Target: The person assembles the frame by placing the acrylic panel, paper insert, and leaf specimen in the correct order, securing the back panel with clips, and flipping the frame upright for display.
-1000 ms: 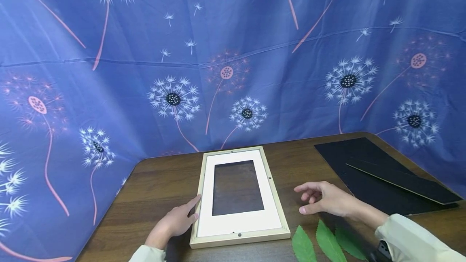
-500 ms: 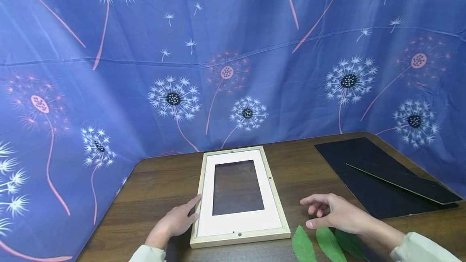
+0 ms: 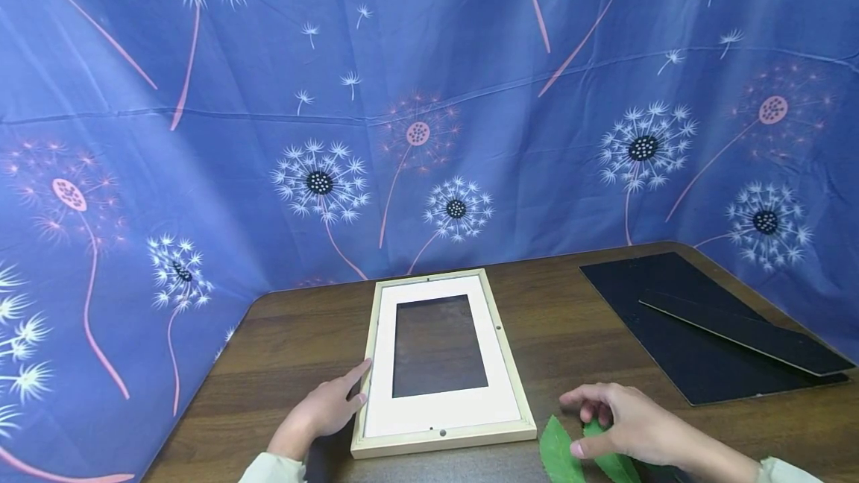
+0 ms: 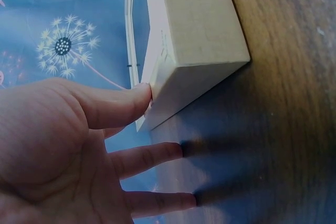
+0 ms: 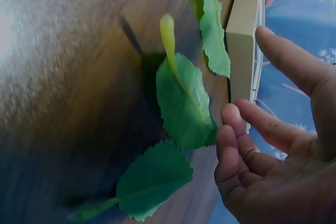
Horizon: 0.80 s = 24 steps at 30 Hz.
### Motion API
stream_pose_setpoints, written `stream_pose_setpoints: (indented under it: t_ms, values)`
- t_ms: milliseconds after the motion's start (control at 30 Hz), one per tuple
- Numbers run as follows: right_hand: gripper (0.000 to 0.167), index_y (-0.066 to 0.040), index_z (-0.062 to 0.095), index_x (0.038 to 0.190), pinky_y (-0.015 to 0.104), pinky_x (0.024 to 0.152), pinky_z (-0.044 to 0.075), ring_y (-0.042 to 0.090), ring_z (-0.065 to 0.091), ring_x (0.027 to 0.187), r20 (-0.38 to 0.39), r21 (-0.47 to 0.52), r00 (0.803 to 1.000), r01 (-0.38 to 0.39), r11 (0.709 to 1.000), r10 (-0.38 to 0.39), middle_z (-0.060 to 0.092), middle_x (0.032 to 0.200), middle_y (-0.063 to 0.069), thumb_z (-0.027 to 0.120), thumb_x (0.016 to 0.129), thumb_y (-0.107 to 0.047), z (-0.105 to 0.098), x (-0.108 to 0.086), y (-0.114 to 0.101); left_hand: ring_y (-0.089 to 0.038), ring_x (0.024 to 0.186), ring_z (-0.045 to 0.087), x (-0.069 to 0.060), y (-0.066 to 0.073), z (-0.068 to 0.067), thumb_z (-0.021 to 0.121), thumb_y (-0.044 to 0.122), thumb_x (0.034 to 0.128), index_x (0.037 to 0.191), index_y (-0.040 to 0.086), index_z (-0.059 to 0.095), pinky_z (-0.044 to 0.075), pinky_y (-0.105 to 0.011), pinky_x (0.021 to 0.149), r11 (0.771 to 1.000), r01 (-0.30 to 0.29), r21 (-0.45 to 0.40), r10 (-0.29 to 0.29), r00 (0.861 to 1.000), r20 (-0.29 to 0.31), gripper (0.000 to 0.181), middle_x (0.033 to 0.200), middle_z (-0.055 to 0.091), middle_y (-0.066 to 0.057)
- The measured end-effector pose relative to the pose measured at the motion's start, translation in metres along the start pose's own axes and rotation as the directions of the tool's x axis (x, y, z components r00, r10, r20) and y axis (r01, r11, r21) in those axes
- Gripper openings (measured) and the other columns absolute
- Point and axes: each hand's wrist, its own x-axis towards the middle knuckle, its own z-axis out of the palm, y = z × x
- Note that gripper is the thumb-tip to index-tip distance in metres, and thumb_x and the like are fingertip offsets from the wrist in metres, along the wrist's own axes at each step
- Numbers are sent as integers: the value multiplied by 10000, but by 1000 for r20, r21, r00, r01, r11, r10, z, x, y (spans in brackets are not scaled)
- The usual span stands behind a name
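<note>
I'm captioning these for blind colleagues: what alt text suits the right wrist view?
A right hand, fingers partly bent, is close beside three green leaves on a wooden table. Beyond are a pale frame and blue dandelion-patterned cloth.

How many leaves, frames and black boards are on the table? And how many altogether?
Leaves: 3
Frame, counting the white card in it as part: 1
Black board, counting the black strip on it as part: 1
Total: 5
</note>
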Motion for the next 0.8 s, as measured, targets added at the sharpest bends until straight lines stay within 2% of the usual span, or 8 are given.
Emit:
stream_pose_setpoints:
  t_ms: [267, 500, 800]
  values:
    - [511, 58, 660, 1196, 228, 576, 363, 4, 405, 716, -28, -129, 1000, -6, 992, 3, 520, 895, -19, 864, 807, -203, 11, -4, 2, -540, 1276, 511, 1, -1, 1, 604, 131, 1015, 1521, 36, 445, 376, -674, 1061, 1000, -4, -7, 4, 1000, -2, 539, 1394, 546, -321]
    - [534, -27, 671, 1234, 256, 652, 387, 101, 421, 832, 7, -166, 989, -141, 976, 144, 503, 923, -8, 881, 801, -258, 15, -3, 1, -540, 1279, 508, 1, -1, 1, 602, 134, 1016, 1523, 40, 444, 374, -673, 1063, 1000, -2, -6, 2, 1000, -1, 539, 1395, 544, -324]
    - [532, -87, 673, 1153, 256, 621, 366, 26, 378, 772, -9, -304, 995, -96, 948, 97, 488, 888, -61, 905, 757, -355, 23, -3, 5, -536, 1272, 517, 2, -1, 2, 604, 135, 1016, 1521, 35, 444, 380, -665, 1063, 1000, -2, 11, 2, 1000, -5, 539, 1387, 549, -326]
